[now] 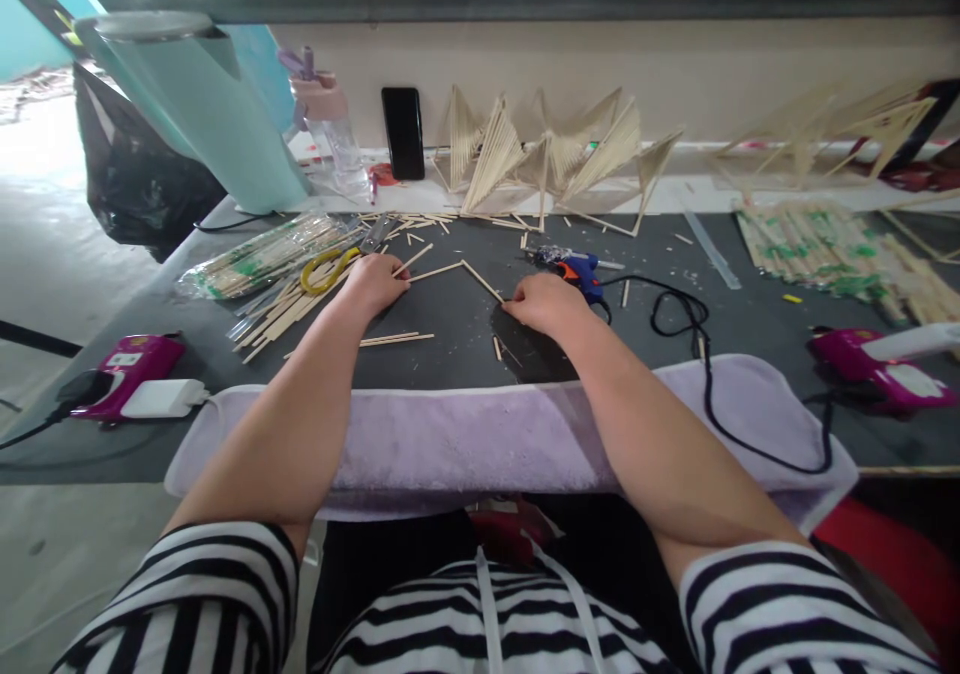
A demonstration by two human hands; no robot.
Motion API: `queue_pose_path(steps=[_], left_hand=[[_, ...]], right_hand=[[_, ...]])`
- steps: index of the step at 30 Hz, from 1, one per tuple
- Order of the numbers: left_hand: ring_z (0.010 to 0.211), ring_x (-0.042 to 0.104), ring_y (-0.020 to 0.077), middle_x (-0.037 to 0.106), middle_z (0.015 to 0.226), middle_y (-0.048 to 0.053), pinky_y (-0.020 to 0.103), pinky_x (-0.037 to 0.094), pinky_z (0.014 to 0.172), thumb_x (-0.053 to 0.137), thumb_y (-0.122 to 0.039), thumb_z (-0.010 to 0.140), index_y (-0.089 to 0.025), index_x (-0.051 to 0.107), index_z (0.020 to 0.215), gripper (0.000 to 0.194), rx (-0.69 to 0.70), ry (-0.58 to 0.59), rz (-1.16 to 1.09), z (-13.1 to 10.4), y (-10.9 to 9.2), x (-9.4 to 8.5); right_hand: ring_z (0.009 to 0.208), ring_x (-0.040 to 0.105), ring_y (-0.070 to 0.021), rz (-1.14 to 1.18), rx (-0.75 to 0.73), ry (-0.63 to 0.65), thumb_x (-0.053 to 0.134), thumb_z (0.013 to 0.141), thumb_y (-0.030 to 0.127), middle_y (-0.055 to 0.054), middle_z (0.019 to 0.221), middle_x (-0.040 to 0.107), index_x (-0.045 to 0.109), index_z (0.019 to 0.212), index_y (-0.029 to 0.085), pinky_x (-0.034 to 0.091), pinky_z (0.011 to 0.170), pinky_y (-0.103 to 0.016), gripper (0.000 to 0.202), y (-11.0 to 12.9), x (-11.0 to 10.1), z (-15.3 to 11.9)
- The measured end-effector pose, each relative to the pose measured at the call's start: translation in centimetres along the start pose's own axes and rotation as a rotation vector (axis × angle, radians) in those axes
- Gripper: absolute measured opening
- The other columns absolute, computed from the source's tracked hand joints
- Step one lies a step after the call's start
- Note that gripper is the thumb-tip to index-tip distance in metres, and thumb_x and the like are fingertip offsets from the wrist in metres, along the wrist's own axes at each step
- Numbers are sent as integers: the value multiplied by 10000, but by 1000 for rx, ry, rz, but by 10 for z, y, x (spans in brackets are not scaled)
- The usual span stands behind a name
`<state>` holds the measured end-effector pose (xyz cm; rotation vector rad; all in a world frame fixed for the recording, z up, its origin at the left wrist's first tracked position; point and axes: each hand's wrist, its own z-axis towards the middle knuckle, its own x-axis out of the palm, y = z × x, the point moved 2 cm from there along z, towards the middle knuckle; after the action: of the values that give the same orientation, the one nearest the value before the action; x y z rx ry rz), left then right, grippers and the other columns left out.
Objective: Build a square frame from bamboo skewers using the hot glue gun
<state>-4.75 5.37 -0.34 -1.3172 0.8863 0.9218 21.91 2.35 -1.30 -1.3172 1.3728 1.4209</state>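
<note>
Two thin, pale wooden sticks [463,264] meeting at a peak, held at the middle of the tabletop [450,364]: pinching the left stick between thumb and fingers of the left hand [375,284], the right stick's near end in the right hand [546,302]. Just beyond the right hand, a blue-and-orange glue gun [585,272]; beside the left, yellow-handled scissors [356,251].

The cloth [465,439] is lavender; under it, a grey worktop [450,364]; beyond it, pale tan sticks [436,272], yellow-handled scissors [351,253], a blue-and-orange glue gun [583,274]; before it, black-and-white striped sleeves [757,594].
</note>
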Motion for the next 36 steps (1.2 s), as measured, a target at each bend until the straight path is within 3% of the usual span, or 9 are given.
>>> queue_pose_path(steps=[7, 11, 22, 30, 36], left_hand=[[943, 662, 246, 755, 933, 63, 287, 468, 775, 621, -258, 762, -221, 758, 915, 208, 32, 15, 150, -1, -4, 5], [1016, 664, 273, 743, 1093, 92, 299, 459, 724, 563, -309, 799, -221, 744, 1011, 293, 28, 31, 265, -3, -8, 4], [931, 685, 240, 769, 975, 61, 278, 423, 663, 540, -364, 814, -247, 750, 920, 263, 107, 6, 221, -1, -5, 7], [952, 667, 239, 750, 1003, 60, 292, 455, 747, 553, -341, 814, -242, 753, 914, 245, 183, -40, 118, -2, -8, 5], [972, 658, 230, 737, 1000, 66, 302, 471, 839, 549, -289, 809, -222, 753, 911, 238, 293, -83, 2, -5, -12, 4]], right_hand=[[1026, 681, -340, 22, -1, 6, 632, 821, 372, -160, 1013, 747, 796, 918, 200, 520, 807, -396, 256, 5, 0, -3], [1028, 684, -322, 34, -17, 2, 628, 827, 376, -162, 1023, 746, 795, 916, 192, 513, 809, -367, 264, 6, 0, -3], [961, 697, -250, 158, -25, -35, 625, 853, 367, -120, 976, 760, 778, 946, 180, 495, 794, -298, 259, 0, 6, 5], [917, 675, -172, 477, -13, -148, 558, 915, 279, -73, 1000, 758, 750, 1054, 159, 490, 840, -265, 266, -5, 6, 8], [684, 606, -119, 755, -41, -164, 547, 914, 333, -16, 855, 725, 747, 1034, 168, 481, 687, -231, 285, -9, 15, 13]])
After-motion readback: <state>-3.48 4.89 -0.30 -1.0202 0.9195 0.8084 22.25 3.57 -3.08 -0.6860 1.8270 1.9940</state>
